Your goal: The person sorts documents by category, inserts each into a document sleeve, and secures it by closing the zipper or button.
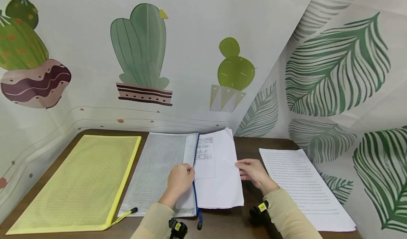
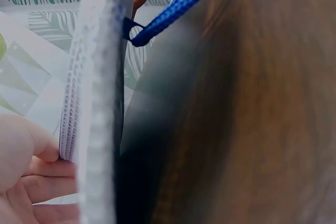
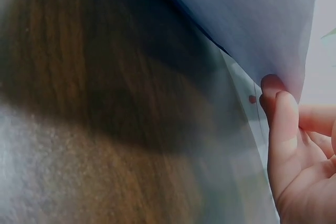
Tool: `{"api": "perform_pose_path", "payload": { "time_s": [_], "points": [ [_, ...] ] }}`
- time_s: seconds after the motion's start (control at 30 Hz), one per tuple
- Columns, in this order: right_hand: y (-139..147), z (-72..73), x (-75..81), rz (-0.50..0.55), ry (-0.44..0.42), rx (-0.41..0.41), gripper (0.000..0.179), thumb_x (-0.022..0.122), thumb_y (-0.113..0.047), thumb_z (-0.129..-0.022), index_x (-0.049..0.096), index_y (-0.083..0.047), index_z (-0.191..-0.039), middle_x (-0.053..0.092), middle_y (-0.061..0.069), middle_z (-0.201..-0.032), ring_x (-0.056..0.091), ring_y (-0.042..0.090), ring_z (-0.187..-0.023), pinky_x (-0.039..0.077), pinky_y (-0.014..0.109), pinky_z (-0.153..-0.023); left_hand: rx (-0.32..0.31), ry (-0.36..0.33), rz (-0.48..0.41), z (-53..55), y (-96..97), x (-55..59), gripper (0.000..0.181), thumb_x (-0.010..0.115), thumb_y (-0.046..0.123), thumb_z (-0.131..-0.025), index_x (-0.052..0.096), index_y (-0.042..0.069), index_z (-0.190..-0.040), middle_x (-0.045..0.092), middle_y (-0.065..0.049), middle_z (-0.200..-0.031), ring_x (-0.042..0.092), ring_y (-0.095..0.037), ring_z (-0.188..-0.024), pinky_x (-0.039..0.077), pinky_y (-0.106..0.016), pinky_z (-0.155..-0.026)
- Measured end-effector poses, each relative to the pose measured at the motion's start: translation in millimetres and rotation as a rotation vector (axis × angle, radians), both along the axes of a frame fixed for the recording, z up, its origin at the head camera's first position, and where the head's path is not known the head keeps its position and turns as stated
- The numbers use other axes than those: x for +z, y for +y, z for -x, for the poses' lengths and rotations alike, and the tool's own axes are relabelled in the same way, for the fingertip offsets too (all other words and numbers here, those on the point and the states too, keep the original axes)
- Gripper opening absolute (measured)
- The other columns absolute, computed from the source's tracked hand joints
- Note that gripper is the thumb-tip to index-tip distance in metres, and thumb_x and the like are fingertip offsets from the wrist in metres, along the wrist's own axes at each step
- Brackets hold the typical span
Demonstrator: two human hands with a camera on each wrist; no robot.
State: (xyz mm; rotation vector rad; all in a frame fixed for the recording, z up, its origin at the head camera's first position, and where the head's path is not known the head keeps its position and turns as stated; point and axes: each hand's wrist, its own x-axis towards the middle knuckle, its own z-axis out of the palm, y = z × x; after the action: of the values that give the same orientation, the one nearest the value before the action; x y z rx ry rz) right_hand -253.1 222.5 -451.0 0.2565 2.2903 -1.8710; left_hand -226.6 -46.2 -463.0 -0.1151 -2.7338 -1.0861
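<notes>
**Blue-edged grey mesh zip pouch (image 1: 155,168) and white paper sheets bearing a line drawing (image 1: 220,173), both in grip**

Clock directions: head view, centred on the sheets.

Left hand (image 1: 180,179), at 9 o'clock: fingers curled in, thumb and fingers pinching the pouch along its blue-edged side. Right hand (image 1: 253,172), at 3 o'clock: thumb and fingertips closed on the sheets' outer edge, thumb in front.

Sheets stand against the pouch's blue edge; cannot tell how far, if at all, they reach inside. A pale strip shows through the mesh beside that edge. Blue braided zip cord (image 1: 199,218) hangs at 7 o'clock.

Farther out at 9 o'clock: flat yellow mesh zip pouch (image 1: 76,182), its cord toward 8. At 3 to 4 o'clock: white stack of text-printed pages (image 1: 305,189), near the right forearm. All on a dark brown wood-grain table (image 1: 227,223); cactus-printed pale backdrop (image 1: 190,55) at 12.
</notes>
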Motion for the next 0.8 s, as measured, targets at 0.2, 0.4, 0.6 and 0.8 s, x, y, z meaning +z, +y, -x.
{"api": "perform_pose_path", "payload": {
  "time_s": [0.2, 0.4, 0.6, 0.8],
  "points": [
    [-3.0, -0.6, 2.6, -0.009, 0.012, 0.007, 0.036, 0.065, -0.010, -0.087, 0.058, 0.013, -0.114, 0.066, 0.001, -0.070, 0.062, 0.008, -0.058, 0.055, 0.025, -0.054, -0.008, 0.011, 0.003, 0.2, 0.6, -1.5, 0.019, 0.058, 0.016, -0.087, 0.072, 0.006, -0.080, 0.063, -0.003, -0.066, 0.045, -0.009, -0.050, 0.036, -0.021, -0.043],
    [-4.9, 0.2, 3.3, -0.004, 0.006, 0.011, 0.036, 0.065, -0.010, -0.087, 0.058, 0.013, -0.114, 0.066, 0.001, -0.070, 0.062, 0.008, -0.058, 0.055, 0.024, -0.053, -0.016, 0.008, 0.005, -0.4, 0.4, -2.5, 0.019, 0.058, 0.016, -0.087, 0.072, 0.006, -0.080, 0.060, -0.001, -0.064, 0.044, -0.008, -0.047, 0.034, -0.020, -0.042],
    [-5.8, 1.7, 3.9, -0.009, 0.008, 0.026, 0.035, 0.065, -0.010, -0.087, 0.059, 0.013, -0.113, 0.066, 0.000, -0.069, 0.063, 0.009, -0.058, 0.055, 0.024, -0.052, -0.011, 0.004, 0.004, -0.9, 0.7, -3.1, 0.018, 0.058, 0.016, -0.087, 0.072, 0.006, -0.080, 0.059, -0.001, -0.062, 0.043, -0.009, -0.046, 0.034, -0.021, -0.041],
    [0.6, 4.9, 10.0, -0.018, 0.017, 0.073, 0.034, 0.063, -0.008, -0.088, 0.058, 0.015, -0.113, 0.066, -0.002, -0.068, 0.062, 0.007, -0.058, 0.054, 0.023, -0.052, 0.011, 0.010, 0.002, 0.6, 1.5, -3.7, 0.018, 0.059, 0.015, -0.087, 0.070, 0.006, -0.076, 0.058, -0.001, -0.061, 0.044, -0.010, -0.048, 0.034, -0.022, -0.043]
  ]
}}
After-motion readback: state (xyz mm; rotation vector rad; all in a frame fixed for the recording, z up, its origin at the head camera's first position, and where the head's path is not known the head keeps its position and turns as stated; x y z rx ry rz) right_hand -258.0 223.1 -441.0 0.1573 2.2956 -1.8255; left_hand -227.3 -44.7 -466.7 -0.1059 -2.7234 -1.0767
